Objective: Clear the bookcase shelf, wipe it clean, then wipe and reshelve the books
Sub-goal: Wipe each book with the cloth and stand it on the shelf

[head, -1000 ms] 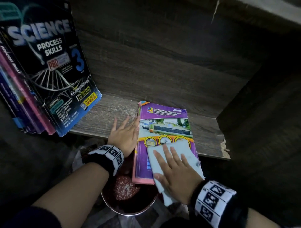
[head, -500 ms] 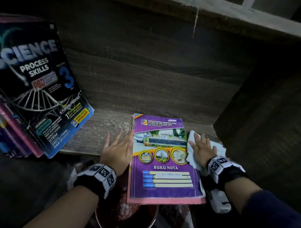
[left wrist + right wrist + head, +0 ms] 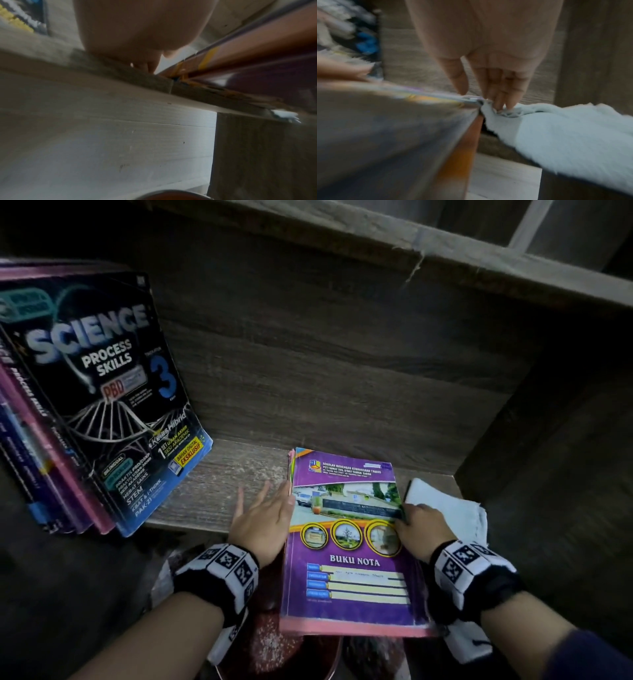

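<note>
**Purple notebook held at both edges on the shelf**

We see our left hand (image 3: 262, 522) lying flat on the wooden shelf (image 3: 219, 474), its fingers (image 3: 239, 501) straight and spread, the thumb side pressed against the left edge of the purple notebook (image 3: 346, 542). The notebook, marked "BUKU NOTA", lies face up on top of a pink-edged book; its far end rests on the shelf beyond our fingertips, and its near end juts out past the shelf's front edge toward our wrists.

Our right hand (image 3: 423, 529) sits at the notebook's right edge. In the right wrist view the thumb comes down on the cover's edge while the other fingers (image 3: 503, 92) curl down onto the white cloth (image 3: 452, 508), which lies bunched on the shelf just right of them and under the palm. That view is blurred, so we cannot tell whether the thumb truly pinches the cover.

Well to the left of our left fingers, a "Science Process Skills" book (image 3: 102, 392) leans at the front of a tilted row of books. Below our wrists, under the overhanging notebook, sits a round metal bowl (image 3: 332, 659) with reddish contents.
</note>
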### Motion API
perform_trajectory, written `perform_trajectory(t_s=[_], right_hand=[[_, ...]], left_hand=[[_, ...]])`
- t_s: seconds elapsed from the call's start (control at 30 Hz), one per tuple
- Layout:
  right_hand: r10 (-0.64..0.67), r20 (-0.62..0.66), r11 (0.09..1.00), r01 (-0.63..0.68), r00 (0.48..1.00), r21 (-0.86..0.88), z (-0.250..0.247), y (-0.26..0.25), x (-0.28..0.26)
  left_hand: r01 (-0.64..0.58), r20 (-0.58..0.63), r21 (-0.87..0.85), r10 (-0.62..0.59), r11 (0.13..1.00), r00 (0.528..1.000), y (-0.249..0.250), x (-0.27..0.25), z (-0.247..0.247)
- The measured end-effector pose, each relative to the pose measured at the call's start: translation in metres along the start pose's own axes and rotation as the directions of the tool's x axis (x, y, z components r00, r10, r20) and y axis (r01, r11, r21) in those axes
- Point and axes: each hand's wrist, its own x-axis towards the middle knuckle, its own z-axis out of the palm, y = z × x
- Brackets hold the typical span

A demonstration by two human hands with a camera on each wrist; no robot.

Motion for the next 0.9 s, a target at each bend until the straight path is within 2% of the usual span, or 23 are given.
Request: perform_trajectory(t_s=[0.17, 0.27, 0.33, 0.4, 0.43, 0.5, 0.53, 0.63, 0.77, 0.83, 0.9], right_hand=[[0.026, 0.175, 0.998, -0.015, 0.984, -0.068, -0.016, -0.006, 0.01], [0.075, 0.249, 0.997, -0.079, 0.965, 0.007, -0.024, -0.015, 0.016], [0.069, 0.264, 0.997, -0.073, 0.962, 0.007, -0.026, -0.016, 0.017], [0.07, 0.264, 0.995, -0.087, 0.962, 0.054, -0.023, -0.011, 0.017], [0.061, 0.268, 0.991, -0.091, 0.961, 0.101, -0.021, -0.008, 0.017], [0.039, 0.28, 0.976, -0.096, 0.959, 0.194, -0.018, -0.005, 0.016], [0.023, 0.294, 0.97, -0.093, 0.956, 0.225, -0.017, -0.003, 0.016], [-0.023, 0.303, 0.94, -0.083, 0.953, 0.331, -0.015, -0.003, 0.016], [0.061, 0.207, 0.813, -0.168, 0.977, 0.557, -0.013, -0.005, 0.017], [0.116, 0.153, 0.693, -0.19, 0.981, 0.696, -0.018, -0.007, 0.014], [0.128, 0.117, 0.556, -0.169, 0.985, 0.814, -0.02, -0.007, 0.019]], left_hand=[[0.004, 0.074, 0.041, -0.007, 0.999, 0.997, 0.008, -0.003, 0.001], [0.002, 0.065, 0.012, -0.003, 1.0, 0.998, 0.01, -0.004, 0.001], [0.017, 0.061, -0.034, -0.015, 0.999, 0.998, 0.01, -0.004, 0.0], [0.036, 0.043, -0.143, -0.03, 0.989, 0.999, 0.01, -0.001, 0.002], [0.02, 0.019, -0.254, -0.016, 0.967, 1.0, 0.01, 0.001, 0.002], [-0.07, -0.077, -0.506, 0.036, 0.859, 0.996, 0.014, 0.005, 0.002], [-0.12, -0.133, -0.575, 0.053, 0.809, 0.99, 0.017, 0.005, 0.001], [-0.189, -0.226, -0.647, 0.051, 0.739, 0.973, 0.033, 0.001, -0.009], [-0.293, -0.327, -0.699, 0.074, 0.652, 0.942, 0.042, -0.006, -0.02], [-0.351, -0.376, -0.723, 0.087, 0.595, 0.923, 0.047, -0.013, -0.026], [-0.386, -0.419, -0.719, 0.083, 0.578, 0.904, 0.051, -0.02, -0.031]])
